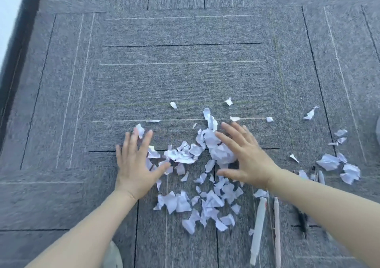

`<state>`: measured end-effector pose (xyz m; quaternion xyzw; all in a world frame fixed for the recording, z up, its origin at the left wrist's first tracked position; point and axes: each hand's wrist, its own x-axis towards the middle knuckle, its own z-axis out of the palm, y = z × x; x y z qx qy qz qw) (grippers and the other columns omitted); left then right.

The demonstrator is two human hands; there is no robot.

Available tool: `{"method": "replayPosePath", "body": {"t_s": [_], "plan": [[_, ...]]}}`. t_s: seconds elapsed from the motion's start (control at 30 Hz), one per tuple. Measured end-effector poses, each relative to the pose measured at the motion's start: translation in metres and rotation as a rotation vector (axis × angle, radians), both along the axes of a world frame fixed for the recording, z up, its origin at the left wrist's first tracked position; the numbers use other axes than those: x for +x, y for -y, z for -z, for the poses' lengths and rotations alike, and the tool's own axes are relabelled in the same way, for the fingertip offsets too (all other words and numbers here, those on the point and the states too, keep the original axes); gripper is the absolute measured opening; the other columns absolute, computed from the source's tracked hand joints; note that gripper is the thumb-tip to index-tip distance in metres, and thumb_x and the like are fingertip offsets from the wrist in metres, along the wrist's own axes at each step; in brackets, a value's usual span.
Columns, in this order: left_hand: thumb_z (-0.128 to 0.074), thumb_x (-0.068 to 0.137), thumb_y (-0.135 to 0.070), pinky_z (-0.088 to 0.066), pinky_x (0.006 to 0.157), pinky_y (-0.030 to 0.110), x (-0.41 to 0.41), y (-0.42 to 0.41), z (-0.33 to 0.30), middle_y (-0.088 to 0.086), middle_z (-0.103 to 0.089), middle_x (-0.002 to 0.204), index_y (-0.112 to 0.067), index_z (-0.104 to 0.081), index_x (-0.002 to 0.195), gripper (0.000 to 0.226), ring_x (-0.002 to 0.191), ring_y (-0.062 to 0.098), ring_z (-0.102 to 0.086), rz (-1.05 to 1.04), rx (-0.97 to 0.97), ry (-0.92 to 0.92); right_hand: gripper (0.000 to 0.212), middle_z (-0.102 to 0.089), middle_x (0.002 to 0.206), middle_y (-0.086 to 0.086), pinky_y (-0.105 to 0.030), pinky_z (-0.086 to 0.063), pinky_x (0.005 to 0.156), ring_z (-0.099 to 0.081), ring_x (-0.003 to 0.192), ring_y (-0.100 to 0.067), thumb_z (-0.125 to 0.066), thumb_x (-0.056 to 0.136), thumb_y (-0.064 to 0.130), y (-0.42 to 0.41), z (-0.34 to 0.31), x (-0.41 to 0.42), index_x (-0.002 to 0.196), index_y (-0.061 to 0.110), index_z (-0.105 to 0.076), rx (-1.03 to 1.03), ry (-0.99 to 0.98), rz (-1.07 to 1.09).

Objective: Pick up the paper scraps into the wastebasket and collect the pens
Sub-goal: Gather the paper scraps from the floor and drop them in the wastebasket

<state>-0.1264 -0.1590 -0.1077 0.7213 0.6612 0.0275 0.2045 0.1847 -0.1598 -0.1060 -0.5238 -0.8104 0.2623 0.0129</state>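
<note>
Several torn white paper scraps [183,155] lie scattered on the grey carpet, with a larger crumpled wad [221,152] in the middle. My left hand [136,165] is spread flat at the left edge of the heap, fingers apart, holding nothing. My right hand [244,154] is spread open against the right side of the wad. A white pen [258,228] and a pale pink pen [277,232] lie side by side at the lower right. A black pen [302,220] shows partly behind my right forearm. No wastebasket is clearly in view.
More scraps [349,172] sit in a cluster at the right, and single bits [228,101] lie farther out. A dark baseboard and pale wall [12,41] run along the left. A grey rounded object [378,128] is cut off at the right edge.
</note>
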Motion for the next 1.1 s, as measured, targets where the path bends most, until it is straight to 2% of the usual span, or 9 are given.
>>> {"method": "replayPosePath", "body": {"t_s": [0.17,0.33,0.47,0.6,0.7,0.83,0.93,1.0,1.1], "plan": [[-0.028,0.07,-0.087,0.004,0.119,0.042,0.015,0.038,-0.008,-0.009,0.0,0.158,-0.031,0.003,0.148,0.1,0.145,0.01,0.009,0.303,-0.159,0.151,0.11,-0.004,0.162,-0.002,-0.047,-0.004,0.119,0.012,0.148,-0.019,-0.045,0.071,0.085,0.029,0.006,-0.011,0.154,0.025,-0.005,-0.089,-0.066,-0.23],[-0.035,0.062,-0.09,0.006,0.117,0.04,0.033,0.085,0.002,0.002,0.019,0.158,-0.02,0.024,0.146,0.124,0.144,0.018,0.019,0.563,-0.183,-0.004,0.117,0.002,0.162,-0.014,-0.05,-0.002,0.119,0.008,0.148,-0.03,-0.034,0.071,0.089,0.057,0.02,-0.019,0.154,0.014,-0.001,0.062,0.104,-0.395],[-0.031,0.067,-0.087,-0.001,0.114,0.043,0.06,0.077,0.014,0.014,0.015,0.158,-0.005,0.013,0.148,0.123,0.145,0.028,0.01,0.487,-0.053,-0.092,0.106,-0.002,0.161,-0.014,-0.047,-0.006,0.117,0.004,0.149,-0.028,-0.025,0.08,0.083,0.037,0.024,-0.032,0.153,0.013,0.007,0.135,0.122,-0.294],[-0.038,0.071,-0.079,-0.001,0.117,0.042,0.083,0.035,0.014,0.014,0.014,0.157,-0.007,0.012,0.148,0.117,0.146,0.028,0.01,0.302,0.017,-0.047,0.097,-0.021,0.159,-0.013,-0.047,-0.025,0.112,-0.025,0.144,-0.031,-0.044,0.082,0.071,0.007,0.017,-0.04,0.151,0.012,-0.012,0.192,0.096,-0.134],[-0.046,0.073,-0.065,-0.017,0.116,0.039,0.089,0.005,0.011,0.013,-0.021,0.155,-0.006,-0.016,0.147,0.099,0.141,0.028,-0.021,0.27,0.058,-0.044,0.082,-0.049,0.141,-0.013,-0.046,-0.042,0.098,-0.046,0.123,-0.031,-0.063,0.074,0.043,-0.012,0.012,-0.041,0.142,0.007,-0.037,0.243,0.096,-0.123],[-0.066,0.068,-0.027,-0.048,0.073,0.039,0.087,-0.02,0.01,0.011,-0.057,0.096,-0.007,-0.055,0.101,0.04,0.083,0.029,-0.053,0.379,0.236,-0.008,0.03,-0.061,0.093,-0.013,-0.041,-0.054,0.064,-0.059,0.081,-0.032,-0.059,0.068,0.004,-0.026,0.012,-0.038,0.097,0.004,-0.06,0.332,-0.003,-0.204],[-0.075,0.063,-0.005,-0.043,0.051,0.036,0.087,-0.027,0.016,0.008,-0.052,0.071,-0.007,-0.054,0.083,0.029,0.06,0.025,-0.048,0.524,0.308,0.011,0.032,-0.056,0.079,-0.01,-0.025,-0.03,0.035,-0.054,0.056,-0.027,-0.068,0.06,-0.008,-0.026,0.001,-0.04,0.086,0.004,-0.055,0.19,0.032,-0.197],[-0.08,0.06,-0.005,-0.044,0.044,0.032,0.088,-0.031,0.016,0.008,-0.052,0.065,-0.006,-0.056,0.078,0.03,0.052,0.025,-0.052,0.562,0.286,0.042,0.026,-0.051,0.085,-0.007,-0.026,-0.022,0.039,-0.046,0.055,-0.026,-0.057,0.072,-0.009,-0.024,-0.007,-0.043,0.093,0.005,-0.052,0.073,0.037,-0.091],[-0.07,0.071,-0.012,-0.045,0.039,0.029,0.092,-0.041,0.007,0.008,-0.053,0.062,-0.006,-0.052,0.072,0.019,0.048,0.027,-0.054,0.534,0.221,0.206,0.017,-0.054,0.088,-0.005,-0.037,-0.042,0.055,-0.052,0.072,-0.028,-0.043,0.079,-0.007,-0.024,-0.017,-0.038,0.088,0.007,-0.047,-0.147,-0.107,0.186]]}}
